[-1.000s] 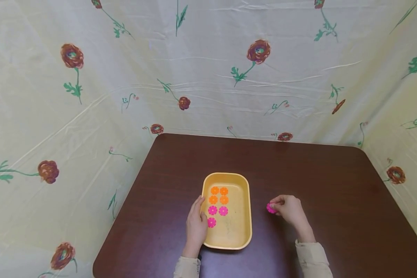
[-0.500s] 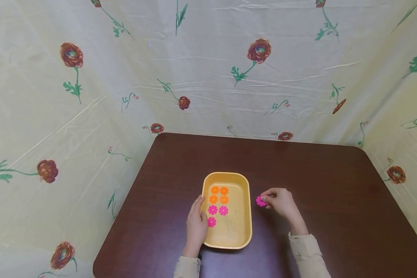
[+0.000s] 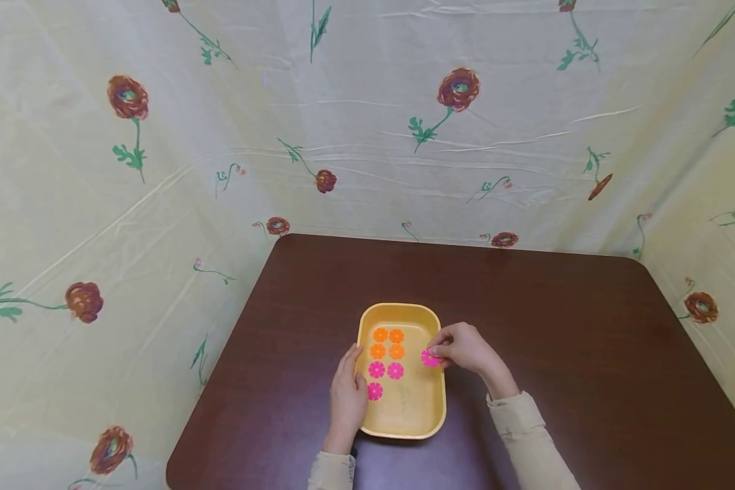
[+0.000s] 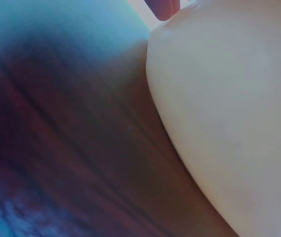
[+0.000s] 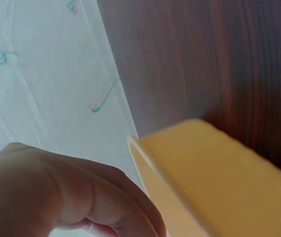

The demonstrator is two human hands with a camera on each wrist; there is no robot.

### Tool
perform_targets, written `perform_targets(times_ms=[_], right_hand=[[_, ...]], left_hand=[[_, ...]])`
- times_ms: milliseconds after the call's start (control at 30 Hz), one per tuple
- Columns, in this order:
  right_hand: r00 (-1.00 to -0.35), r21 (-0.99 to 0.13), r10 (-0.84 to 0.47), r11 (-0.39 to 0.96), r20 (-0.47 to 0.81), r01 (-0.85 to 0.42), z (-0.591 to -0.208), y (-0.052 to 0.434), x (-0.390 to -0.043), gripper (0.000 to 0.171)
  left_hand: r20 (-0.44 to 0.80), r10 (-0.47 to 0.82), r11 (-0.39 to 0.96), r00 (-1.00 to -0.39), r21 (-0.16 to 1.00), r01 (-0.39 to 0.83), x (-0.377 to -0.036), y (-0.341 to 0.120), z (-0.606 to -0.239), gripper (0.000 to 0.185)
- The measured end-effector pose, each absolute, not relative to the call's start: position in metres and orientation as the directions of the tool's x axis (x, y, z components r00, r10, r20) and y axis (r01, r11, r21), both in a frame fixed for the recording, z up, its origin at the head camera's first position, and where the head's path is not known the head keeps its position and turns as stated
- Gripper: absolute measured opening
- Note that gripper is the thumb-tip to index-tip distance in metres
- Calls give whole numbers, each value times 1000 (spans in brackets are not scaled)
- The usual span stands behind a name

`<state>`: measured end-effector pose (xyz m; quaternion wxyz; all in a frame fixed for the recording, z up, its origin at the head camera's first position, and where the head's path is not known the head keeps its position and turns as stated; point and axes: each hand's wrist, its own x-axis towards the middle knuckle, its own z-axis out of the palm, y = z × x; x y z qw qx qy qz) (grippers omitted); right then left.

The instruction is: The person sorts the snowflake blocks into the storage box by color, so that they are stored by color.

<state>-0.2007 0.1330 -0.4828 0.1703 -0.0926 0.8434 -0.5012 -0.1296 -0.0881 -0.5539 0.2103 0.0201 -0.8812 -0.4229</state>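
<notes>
A yellow tray (image 3: 431,418) sits on the dark brown table (image 3: 557,320). Inside it lie several orange flower discs (image 3: 387,343) and three pink flower discs (image 3: 385,376) in two columns. My right hand (image 3: 459,348) pinches another pink flower disc (image 3: 430,358) over the tray's right rim. My left hand (image 3: 347,398) rests with straight fingers against the tray's left wall. The left wrist view shows only the tray's pale outer wall (image 4: 229,118) and a fingertip (image 4: 163,7). The right wrist view shows my curled hand (image 5: 66,197) beside the tray rim (image 5: 189,163).
A cream cloth with printed red flowers (image 3: 367,116) hangs behind and around the table. The table's rounded corners lie at the back left (image 3: 282,241) and back right (image 3: 637,265). Bare tabletop spreads right of the tray.
My right hand has carried the pink disc leftward from the tabletop to above the tray's right rim. My left hand has stayed at the tray's left side.
</notes>
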Motion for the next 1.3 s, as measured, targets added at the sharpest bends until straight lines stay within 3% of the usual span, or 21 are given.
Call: perform_targets(times_ms=[333,767,1300], right_hand=[[-884,-841,-395,542,-250,-5,-481,103,-202,5],[-815,-797,-524,589,-249,-136,-484,75,-202,6],[-794,-577,-511,775,-330,-258,-497,51,-196,20]], left_hand=[[354,-210,638,-911,756,146,-128,-88,-553,47],[374,-207,646,-904,746,161,-127,-88,-554,47],[379,-215,647,-900,746,160,-128,-87,-554,46]])
